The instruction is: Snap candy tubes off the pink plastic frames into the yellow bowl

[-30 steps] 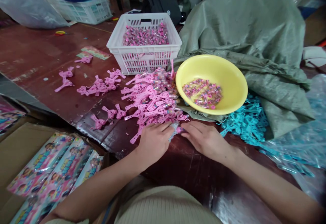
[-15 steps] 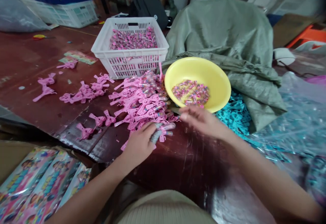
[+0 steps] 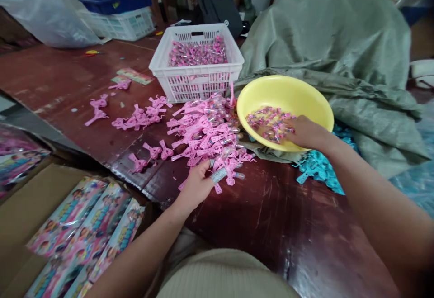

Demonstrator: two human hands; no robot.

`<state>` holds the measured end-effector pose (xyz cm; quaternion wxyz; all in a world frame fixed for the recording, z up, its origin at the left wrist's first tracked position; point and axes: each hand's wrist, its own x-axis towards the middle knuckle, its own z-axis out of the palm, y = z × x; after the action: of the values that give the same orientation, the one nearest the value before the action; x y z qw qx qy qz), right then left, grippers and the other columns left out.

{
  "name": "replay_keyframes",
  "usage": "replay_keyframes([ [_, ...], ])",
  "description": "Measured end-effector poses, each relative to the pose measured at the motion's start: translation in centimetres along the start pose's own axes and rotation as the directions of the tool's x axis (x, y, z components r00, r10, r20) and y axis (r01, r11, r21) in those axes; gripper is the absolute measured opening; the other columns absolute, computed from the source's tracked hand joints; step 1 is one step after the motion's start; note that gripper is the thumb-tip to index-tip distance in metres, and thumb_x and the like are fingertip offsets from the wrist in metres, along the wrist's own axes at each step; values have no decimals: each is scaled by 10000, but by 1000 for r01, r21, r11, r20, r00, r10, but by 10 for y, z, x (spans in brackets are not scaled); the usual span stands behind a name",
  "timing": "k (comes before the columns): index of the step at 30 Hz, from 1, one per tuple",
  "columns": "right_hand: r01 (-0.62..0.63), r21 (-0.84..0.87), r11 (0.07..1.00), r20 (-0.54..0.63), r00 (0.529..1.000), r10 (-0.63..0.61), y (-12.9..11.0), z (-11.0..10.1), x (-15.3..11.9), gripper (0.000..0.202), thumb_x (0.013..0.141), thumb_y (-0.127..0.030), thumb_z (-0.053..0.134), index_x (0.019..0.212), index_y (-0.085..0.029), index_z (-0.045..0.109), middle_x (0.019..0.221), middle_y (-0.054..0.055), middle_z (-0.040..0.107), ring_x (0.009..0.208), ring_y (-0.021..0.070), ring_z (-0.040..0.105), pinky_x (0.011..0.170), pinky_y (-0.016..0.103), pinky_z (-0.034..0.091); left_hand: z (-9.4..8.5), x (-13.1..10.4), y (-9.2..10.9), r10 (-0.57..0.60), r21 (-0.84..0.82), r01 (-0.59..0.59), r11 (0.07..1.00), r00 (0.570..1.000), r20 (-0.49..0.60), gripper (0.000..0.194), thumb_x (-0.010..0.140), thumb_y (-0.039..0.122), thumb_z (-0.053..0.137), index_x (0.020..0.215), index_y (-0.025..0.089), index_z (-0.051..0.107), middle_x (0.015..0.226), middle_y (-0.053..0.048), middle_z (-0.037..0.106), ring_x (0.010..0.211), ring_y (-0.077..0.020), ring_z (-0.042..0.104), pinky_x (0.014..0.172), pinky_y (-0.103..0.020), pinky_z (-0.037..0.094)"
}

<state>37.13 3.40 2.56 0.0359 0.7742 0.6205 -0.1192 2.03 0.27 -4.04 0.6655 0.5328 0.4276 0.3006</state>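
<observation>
My left hand (image 3: 199,181), with grey tape round a finger, is at the near edge of a heap of pink plastic pieces (image 3: 200,128), many with clear tubes attached. Its fingers touch the pieces there; whether it grips one is unclear. My right hand (image 3: 305,133) reaches into a yellow basin (image 3: 318,103), its fingertips among small pink-capped tubes (image 3: 271,121). Those fingertips are partly hidden by the tubes and the hand itself.
Behind the heap stands a white crate (image 3: 196,74) of pink-capped tubes. A green tarp (image 3: 322,35) lies behind the basin, teal pieces (image 3: 318,167) at its right. An open carton (image 3: 30,203) holds printed packs at the lower left. Yellow scissors (image 3: 91,53) lie farther back.
My right hand has moved from the basin's near edge into the basin, onto the tubes. My left hand stays by the heap. The whole view has shifted, with things appearing farther right.
</observation>
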Motion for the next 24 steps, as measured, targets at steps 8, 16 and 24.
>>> replay_keyframes([
  [8,368,869,331,-268,912,-311,-103,27,-110,249,891,-299,691,1114,-245,593,1131,49,691,1005,149,664,883,301,582,13,-5,6,-137,-392,199,898,974,183,455,706,481,853,959,150,671,556,69,393,466,-30,238,429,-158,160],
  [16,290,938,190,-233,933,-274,-111,51,-113,269,847,-257,746,1106,-240,673,1127,37,711,985,110,694,891,248,585,18,-8,5,-102,-374,165,912,978,184,392,745,437,829,948,139,675,586,54,434,475,-35,300,456,-166,206],
  [24,296,882,366,-217,946,-241,-120,48,-120,218,867,-317,732,1067,-239,701,972,-3,719,876,75,664,813,168,545,14,-10,9,363,120,-363,924,931,25,199,863,301,735,974,138,708,917,-58,671,888,-187,605,836,-297,475],
])
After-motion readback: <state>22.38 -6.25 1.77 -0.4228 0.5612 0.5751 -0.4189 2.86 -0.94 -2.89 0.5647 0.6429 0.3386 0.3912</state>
